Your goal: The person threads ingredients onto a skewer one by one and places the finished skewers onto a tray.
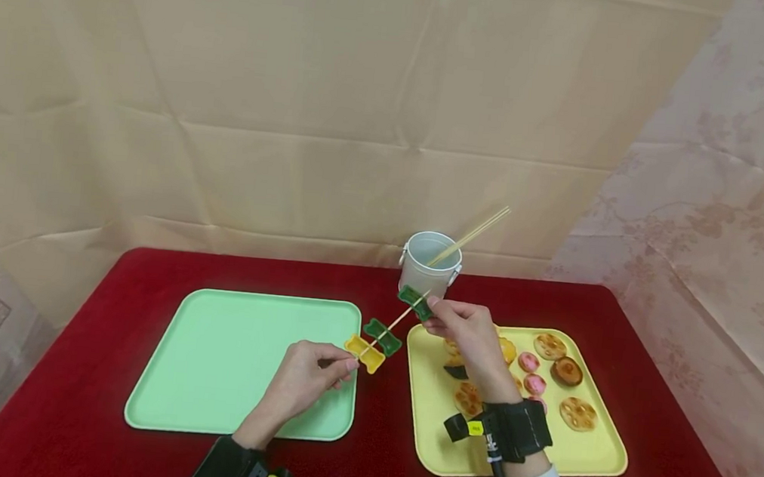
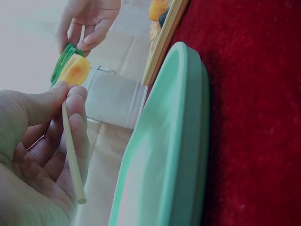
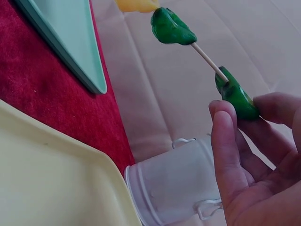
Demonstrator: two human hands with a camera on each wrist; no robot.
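My left hand point(image 1: 304, 379) pinches a wooden skewer point(image 1: 402, 318) near its lower end, above the right edge of the green tray point(image 1: 228, 361). In the left wrist view the skewer's blunt tail point(image 2: 71, 153) sticks out below the thumb and fingers. A yellow pepper piece point(image 1: 373, 360) sits on the stick close to those fingertips, with a green pepper piece point(image 1: 391, 342) beside it. Farther up, a second green pepper piece point(image 3: 242, 101) is at the skewer's other end, pinched between my right hand's point(image 1: 471, 341) thumb and fingers. Bare stick shows between the two green pieces.
On the right, a yellow tray point(image 1: 431, 451) carries several toy foods, including lotus root slices point(image 1: 578, 414), a mushroom point(image 1: 566, 371) and pink rounds point(image 1: 535, 384), partly hidden by the right arm. A white bucket point(image 1: 423, 276) holding thin skewers point(image 1: 481, 228) stands at the back of the red-covered table.
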